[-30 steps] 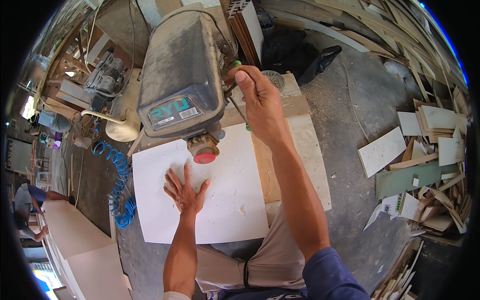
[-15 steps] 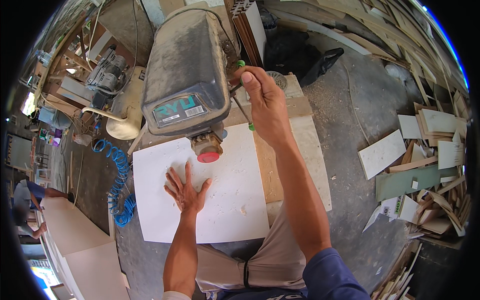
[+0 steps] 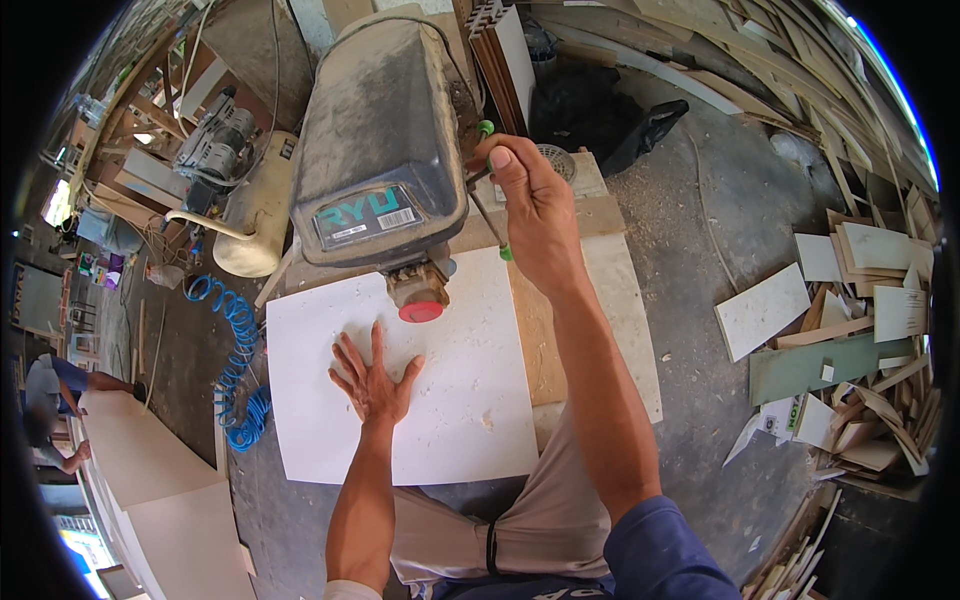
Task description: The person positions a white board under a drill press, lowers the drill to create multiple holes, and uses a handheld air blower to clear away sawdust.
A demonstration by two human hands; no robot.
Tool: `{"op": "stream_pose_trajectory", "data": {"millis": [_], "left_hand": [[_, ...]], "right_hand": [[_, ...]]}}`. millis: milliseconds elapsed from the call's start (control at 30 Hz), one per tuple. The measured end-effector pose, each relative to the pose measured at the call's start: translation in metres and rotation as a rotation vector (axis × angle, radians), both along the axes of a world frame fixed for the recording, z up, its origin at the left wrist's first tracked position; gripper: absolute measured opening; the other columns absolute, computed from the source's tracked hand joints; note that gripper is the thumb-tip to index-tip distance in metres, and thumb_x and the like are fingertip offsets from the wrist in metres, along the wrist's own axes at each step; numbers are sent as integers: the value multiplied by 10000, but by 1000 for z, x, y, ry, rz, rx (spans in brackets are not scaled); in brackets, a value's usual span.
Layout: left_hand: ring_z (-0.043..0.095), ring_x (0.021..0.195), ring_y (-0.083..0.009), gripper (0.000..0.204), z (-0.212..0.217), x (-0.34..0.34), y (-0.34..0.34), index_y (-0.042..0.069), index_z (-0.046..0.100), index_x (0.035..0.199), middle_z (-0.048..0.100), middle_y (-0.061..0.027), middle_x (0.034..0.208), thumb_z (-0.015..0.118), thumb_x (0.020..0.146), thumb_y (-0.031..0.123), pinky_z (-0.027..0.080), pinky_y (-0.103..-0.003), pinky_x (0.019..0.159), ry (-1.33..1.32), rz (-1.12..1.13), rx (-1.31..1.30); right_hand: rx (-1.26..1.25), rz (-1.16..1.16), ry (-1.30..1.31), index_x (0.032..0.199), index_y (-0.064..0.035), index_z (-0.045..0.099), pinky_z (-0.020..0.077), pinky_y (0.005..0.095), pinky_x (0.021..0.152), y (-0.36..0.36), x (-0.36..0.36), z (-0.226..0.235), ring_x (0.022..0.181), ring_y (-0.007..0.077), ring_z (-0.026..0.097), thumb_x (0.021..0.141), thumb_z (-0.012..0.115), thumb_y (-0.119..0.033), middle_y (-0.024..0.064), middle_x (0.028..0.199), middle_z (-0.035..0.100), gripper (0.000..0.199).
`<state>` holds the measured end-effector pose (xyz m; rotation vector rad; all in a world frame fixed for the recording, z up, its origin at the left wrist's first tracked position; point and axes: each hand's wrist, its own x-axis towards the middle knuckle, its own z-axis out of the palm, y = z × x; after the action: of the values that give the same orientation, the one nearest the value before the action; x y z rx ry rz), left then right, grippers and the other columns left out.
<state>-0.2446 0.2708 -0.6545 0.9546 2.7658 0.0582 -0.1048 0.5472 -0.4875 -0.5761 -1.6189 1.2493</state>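
White board (image 3: pixel 400 390): we find it lying flat on the surface (image 3: pixel 610 300) under the drill press (image 3: pixel 385 150), the red-tipped spindle end (image 3: pixel 421 310) just above its upper edge. Our left hand (image 3: pixel 375 380) lies palm-down on the board near its middle, fingers (image 3: pixel 345 362) spread wide and pressing flat, gripping nothing. Feed lever (image 3: pixel 490 215): a thin rod with green knobs at the right side of the press; our right hand (image 3: pixel 530 205) is closed around it, thumb uppermost. Surface: wooden panels, pale, dusted with chips. Floor: bare concrete with sawdust. To the left, a blue coiled hose (image 3: pixel 235 360) and a cream compressor tank (image 3: pixel 255 215). To the right, a heap of board offcuts (image 3: pixel 850 330).
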Motion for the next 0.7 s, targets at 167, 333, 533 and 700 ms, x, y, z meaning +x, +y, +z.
{"op": "stream_pose_trajectory", "data": {"millis": [167,333,533,700], "left_hand": [[-81,1630,-465,1076,1,0,0,340,151,1720,-60,-267,1761,578,875,852,-44,-694,1265,-4,8,-9],[-78,1630,-466,1076,0,0,0,336,149,1720,-63,-263,1762,569,877,857,-42,-694,1265,0,6,-17],[-83,1630,-463,1080,1,0,0,338,143,1721,-71,-260,1763,557,876,868,-47,-693,1266,0,7,-27],[-91,1631,-459,1085,2,1,1,340,139,1721,-77,-260,1762,554,873,874,-55,-688,1268,-10,11,-37]], "right_hand": [[-5,5,-8,1204,-47,701,464,299,949,0,0,-2,979,109,564,1142,529,-408,12,1059,724,405],[-17,0,10,1205,-52,702,461,286,913,-1,-1,-3,963,109,550,1141,531,-411,2,1054,724,403],[-12,-4,-8,1205,-54,702,459,278,874,-3,1,0,952,107,538,1142,529,-410,-8,1052,725,401],[-4,-12,-15,1196,-59,700,458,277,863,-3,1,-1,948,108,532,1142,526,-416,-9,1047,724,400]]}}
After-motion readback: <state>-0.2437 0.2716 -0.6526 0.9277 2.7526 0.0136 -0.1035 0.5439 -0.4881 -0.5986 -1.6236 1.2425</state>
